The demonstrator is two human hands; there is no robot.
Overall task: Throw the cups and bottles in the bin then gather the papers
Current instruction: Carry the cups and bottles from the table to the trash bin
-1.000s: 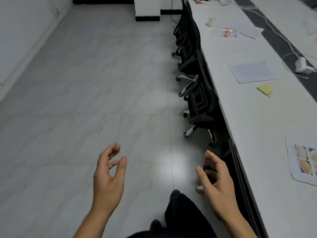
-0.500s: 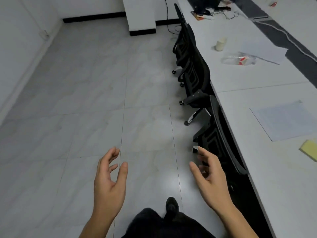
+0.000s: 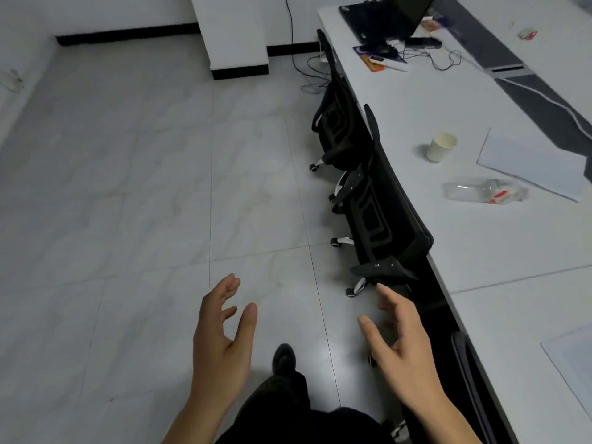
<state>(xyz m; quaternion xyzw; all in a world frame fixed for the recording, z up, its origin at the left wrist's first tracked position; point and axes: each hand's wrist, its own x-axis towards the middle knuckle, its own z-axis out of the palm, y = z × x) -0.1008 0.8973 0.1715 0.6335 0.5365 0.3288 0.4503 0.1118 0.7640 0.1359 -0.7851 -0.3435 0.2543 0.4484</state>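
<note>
Bottle (image 3: pixel 480 190) and cup (image 3: pixel 440 149) sit well ahead on the long white surface (image 3: pixel 480 251), out of reach for now, and no bin is in view. Nearest, the left hand (image 3: pixel 224 344) and right hand (image 3: pixel 410 344) hang over the tiled floor (image 3: pixel 144 187), palms turned toward each other, fingers (image 3: pixel 229 285) spread and loosely bent, holding nothing. Just to the right, a near sheet (image 3: pixel 573 357) of paper lies flat on the surface, cut off by the frame edge. Further along, the bottle lies on its side. It is clear plastic with a red label and seemingly empty, so it is probably light, easily dented and free to roll. A grip around the middle of its body should serve. Beyond it the cup stands upright, paper by the look of it, light and easy to crush. Whether anything is inside cannot be told, so holding it gently around the wall and level seems wise. To the right of both, a far sheet (image 3: pixel 528 161) rests flat, thin and limp, either one leaf or a thin stack. Lifting a corner or sliding it to the edge would free it. Count: one bottle, one cup, two papers. Black chairs (image 3: pixel 384 213) line the surface's edge, and a laptop (image 3: pixel 400 17) with cables sits at the far end.
</note>
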